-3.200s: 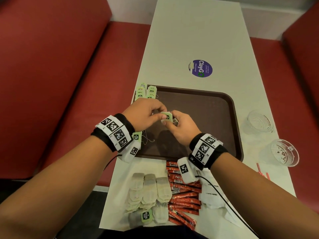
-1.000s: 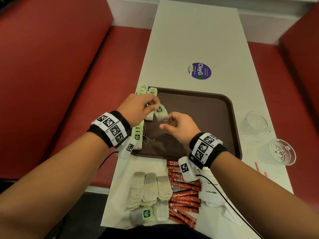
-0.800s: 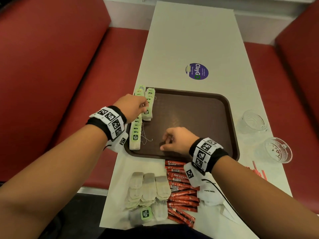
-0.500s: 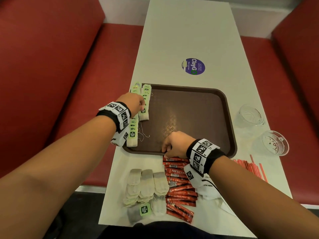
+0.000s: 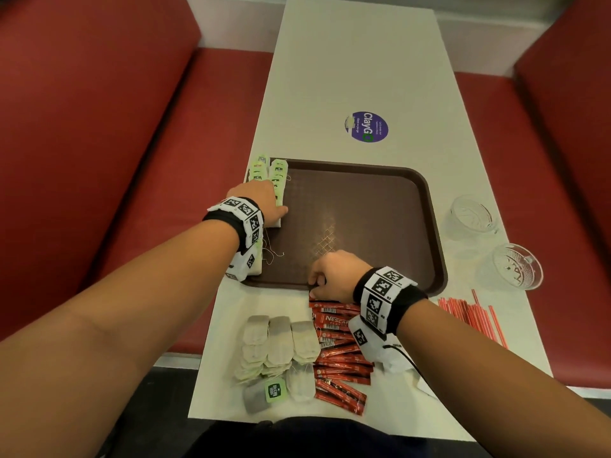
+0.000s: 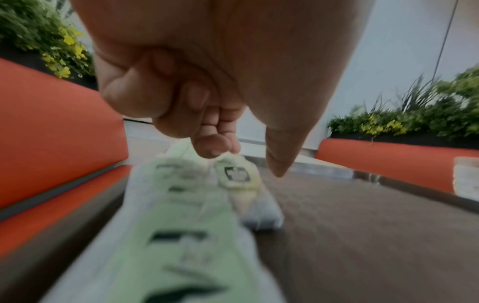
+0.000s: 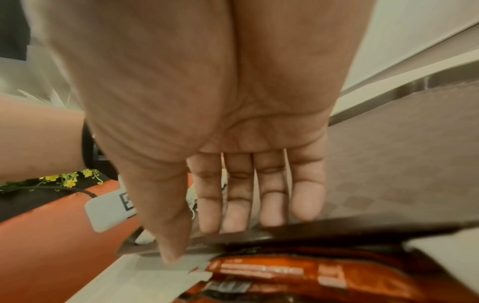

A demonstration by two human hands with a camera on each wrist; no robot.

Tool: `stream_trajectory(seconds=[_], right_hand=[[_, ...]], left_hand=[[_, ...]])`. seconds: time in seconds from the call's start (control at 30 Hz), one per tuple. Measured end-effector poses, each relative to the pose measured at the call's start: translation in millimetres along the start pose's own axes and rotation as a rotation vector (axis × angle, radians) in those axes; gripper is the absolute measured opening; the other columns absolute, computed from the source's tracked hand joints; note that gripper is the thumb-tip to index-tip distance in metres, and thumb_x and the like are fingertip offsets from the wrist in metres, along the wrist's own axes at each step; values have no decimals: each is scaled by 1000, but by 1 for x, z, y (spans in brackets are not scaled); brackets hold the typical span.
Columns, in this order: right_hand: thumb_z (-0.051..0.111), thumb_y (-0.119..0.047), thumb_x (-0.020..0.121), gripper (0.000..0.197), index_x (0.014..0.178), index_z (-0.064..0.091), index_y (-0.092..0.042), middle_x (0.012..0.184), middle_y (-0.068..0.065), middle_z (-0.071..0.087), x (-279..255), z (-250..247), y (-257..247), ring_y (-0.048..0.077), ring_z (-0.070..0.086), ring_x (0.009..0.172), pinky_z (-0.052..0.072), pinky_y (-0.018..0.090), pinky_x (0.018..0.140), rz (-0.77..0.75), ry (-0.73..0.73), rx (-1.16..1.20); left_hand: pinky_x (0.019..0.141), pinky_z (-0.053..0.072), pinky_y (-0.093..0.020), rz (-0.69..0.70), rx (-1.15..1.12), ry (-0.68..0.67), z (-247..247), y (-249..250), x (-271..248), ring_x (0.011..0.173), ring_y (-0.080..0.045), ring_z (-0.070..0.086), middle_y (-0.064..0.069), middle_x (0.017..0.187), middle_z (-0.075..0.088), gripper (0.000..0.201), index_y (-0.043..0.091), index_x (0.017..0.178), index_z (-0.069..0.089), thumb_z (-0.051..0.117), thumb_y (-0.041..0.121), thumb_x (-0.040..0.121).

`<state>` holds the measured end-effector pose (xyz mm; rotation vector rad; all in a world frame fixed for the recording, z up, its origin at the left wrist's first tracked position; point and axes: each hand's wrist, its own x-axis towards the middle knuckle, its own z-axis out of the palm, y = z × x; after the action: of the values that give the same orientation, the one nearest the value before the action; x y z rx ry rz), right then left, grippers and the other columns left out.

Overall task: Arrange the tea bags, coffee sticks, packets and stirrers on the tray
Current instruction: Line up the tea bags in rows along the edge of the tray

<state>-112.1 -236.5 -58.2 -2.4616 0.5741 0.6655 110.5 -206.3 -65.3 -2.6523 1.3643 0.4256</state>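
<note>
A brown tray (image 5: 363, 200) lies mid-table. Two rows of green-tagged tea bags (image 5: 278, 173) run along its left edge. My left hand (image 5: 274, 206) rests on the inner row. In the left wrist view, the left hand (image 6: 243, 162) has curled fingers, one fingertip touching the tag of the front tea bag (image 6: 235, 176), with the thumb apart from it. My right hand (image 5: 315, 285) is at the tray's near rim. In the right wrist view, the right hand (image 7: 202, 242) has straight, empty fingers just above the red coffee sticks (image 7: 298, 272).
On the near table lie loose tea bags (image 5: 281, 342), coffee sticks (image 5: 340, 355) and white packets (image 5: 396, 365). Red stirrers (image 5: 472, 319) and two glass cups (image 5: 469, 216) (image 5: 515, 269) stand to the right. Red benches flank the table.
The left hand carried a tea bag from between both hands to the inner row on the tray's left. The right hand drew back to the tray's near rim.
</note>
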Motion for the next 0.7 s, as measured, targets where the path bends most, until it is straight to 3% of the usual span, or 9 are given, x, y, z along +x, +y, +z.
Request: stream_trajectory(seconds=[0.1,0.2,0.37,0.53,0.7], right_hand=[[71,-41,86,36,117,67,-23,107,-5,67,-9,2,-4,17,62,97,54,36,86,-32,17,-24],[75,-47,81,42,116,67,-25,108,-4,61,-18,8,-9,18,58,100,53,39,87,-87,23,-33],[82,-53,71,43,106,68,-30,99,-10,53,-34,21,-21,18,52,101,50,38,88,-189,-29,-87],[86,-52,64,45,99,68,-30,104,-7,59,-43,37,-29,18,48,103,52,43,87,-210,-97,-192],[83,-45,71,41,106,68,-29,111,-7,58,-48,46,-29,19,46,105,46,39,87,-256,-31,-261]], left_hand=[[71,50,-37,21,-80,63,-15,0,-26,86,-24,60,3,91,59,49,22,104,51,49,68,89],[67,48,-32,150,-223,80,-22,-4,-67,78,-13,60,10,82,61,35,29,95,54,50,63,91],[76,52,-32,445,-299,-145,1,-15,-136,79,-4,60,13,85,65,15,32,86,64,68,46,87],[64,36,-11,464,-231,-307,35,-35,-173,75,6,50,21,89,54,30,31,101,67,78,48,79],[84,52,-32,395,-260,-349,58,-45,-190,90,-7,59,15,102,58,40,34,104,65,82,50,71]])
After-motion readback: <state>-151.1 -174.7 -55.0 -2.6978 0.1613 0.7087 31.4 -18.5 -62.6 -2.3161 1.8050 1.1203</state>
